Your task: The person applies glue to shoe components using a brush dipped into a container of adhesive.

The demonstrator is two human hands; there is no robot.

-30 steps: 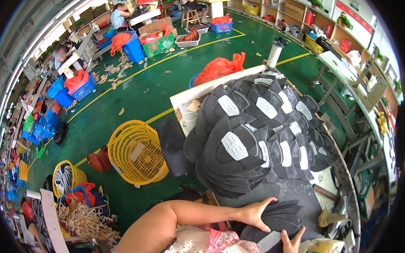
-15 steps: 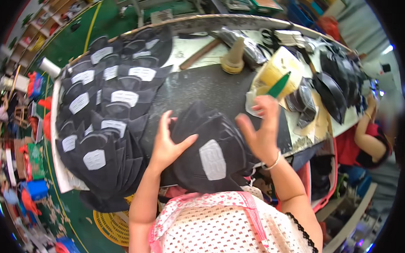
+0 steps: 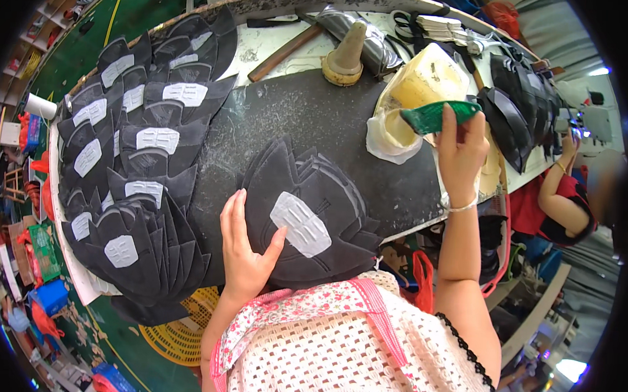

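A stack of black cut sheet pieces (image 3: 340, 245) with pointed edges lies in front of me, a light grey patch on its top piece. My left hand (image 3: 246, 252) rests against the stack's left edge, fingers stretched out and thumb tip at the patch. My right hand (image 3: 460, 156) pinches a flat green tool (image 3: 455, 116) with a dark end, held over a small pale pot (image 3: 383, 149). Whether the dark end is bristles I cannot tell. Behind the pot stands a yellowish plastic container (image 3: 429, 77), its surface smeared.
More black pieces with grey patches (image 3: 157, 141) overlap in rows at the left. Farther back lie a wooden-handled hammer (image 3: 284, 55) and a cone-shaped object (image 3: 347, 53). Black curved pieces (image 3: 506, 127) are heaped at the right, near another person's arm (image 3: 559, 198).
My right hand has taken hold of the green tool and tilted it level above the pot. My left hand has settled against the stack. The view has shifted.
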